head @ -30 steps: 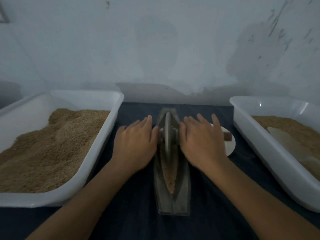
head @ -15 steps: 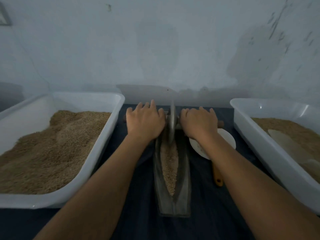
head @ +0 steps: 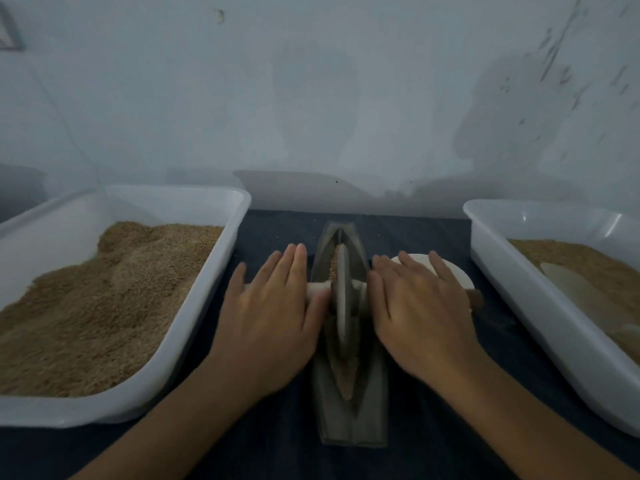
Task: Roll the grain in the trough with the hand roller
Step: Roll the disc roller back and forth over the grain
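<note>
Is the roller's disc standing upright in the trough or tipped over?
Upright. The disc stands on edge inside the trough, its axle level under the flat left hand and right hand.

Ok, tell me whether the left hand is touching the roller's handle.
Touching. The head view shows the left hand lying flat, fingers straight, across the roller's handle, which passes under the palm and out beside the disc.
</note>
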Demonstrator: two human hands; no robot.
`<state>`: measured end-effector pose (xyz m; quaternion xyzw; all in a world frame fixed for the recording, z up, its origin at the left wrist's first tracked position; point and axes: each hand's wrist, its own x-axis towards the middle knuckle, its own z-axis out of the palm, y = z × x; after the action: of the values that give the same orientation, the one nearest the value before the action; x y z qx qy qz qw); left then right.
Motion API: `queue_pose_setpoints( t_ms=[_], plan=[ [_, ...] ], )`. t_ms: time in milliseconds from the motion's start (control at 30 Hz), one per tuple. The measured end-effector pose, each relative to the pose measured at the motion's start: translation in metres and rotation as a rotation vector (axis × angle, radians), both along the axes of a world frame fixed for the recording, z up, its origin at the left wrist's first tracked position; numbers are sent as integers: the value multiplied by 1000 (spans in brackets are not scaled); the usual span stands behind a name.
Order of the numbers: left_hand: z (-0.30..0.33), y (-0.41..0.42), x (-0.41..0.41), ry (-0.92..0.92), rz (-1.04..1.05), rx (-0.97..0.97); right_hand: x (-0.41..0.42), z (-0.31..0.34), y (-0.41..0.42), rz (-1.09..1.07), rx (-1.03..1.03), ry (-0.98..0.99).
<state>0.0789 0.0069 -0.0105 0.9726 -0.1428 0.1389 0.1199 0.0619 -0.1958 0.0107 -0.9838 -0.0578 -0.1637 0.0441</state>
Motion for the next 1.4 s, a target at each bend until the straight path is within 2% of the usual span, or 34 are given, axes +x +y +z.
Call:
queue_pose_setpoints(
  t_ms=[67, 233, 333, 400, 500, 567, 667, 800, 933, 1033, 1133, 1267, 1300, 1400],
  plan=[
    [4, -13, 40, -2, 51, -20, 39, 5, 0, -55, -2, 96],
    [22, -36, 106, -26, 134, 38, 89, 13, 0, -189, 141, 139],
    [18, -27, 75, -28, 71, 28, 58, 5, 2, -128, 36, 120],
    [6, -13, 34, -69, 35, 33, 24, -5, -1, -65, 35, 85],
    [-6, 7, -30, -169, -35, 10, -26, -8, -1, 22, 102, -125],
    [-9, 12, -45, -159, -42, 6, -35, -10, 0, 60, 71, -223],
    [0, 6, -26, -20, -18, 39, -14, -2, 6, 36, 56, -99],
    [13, -16, 52, 15, 30, 60, 59, 7, 1, -108, 98, 162],
    [31, -33, 105, 59, 85, 18, 97, 12, 0, -213, 186, 157],
    [22, -29, 74, 71, 126, -32, 74, 10, 6, -176, 48, 140],
    [5, -18, 16, 41, 151, -14, 23, 1, 3, -52, 50, 82],
    [7, -12, -42, -102, 117, -25, -32, -8, -3, 1, 78, -193],
    [8, -13, -43, -81, 121, -25, -33, -11, -4, 0, 57, -223],
    [16, -19, -14, 63, 127, 5, -9, -4, -2, -13, 82, -35]
  ],
)
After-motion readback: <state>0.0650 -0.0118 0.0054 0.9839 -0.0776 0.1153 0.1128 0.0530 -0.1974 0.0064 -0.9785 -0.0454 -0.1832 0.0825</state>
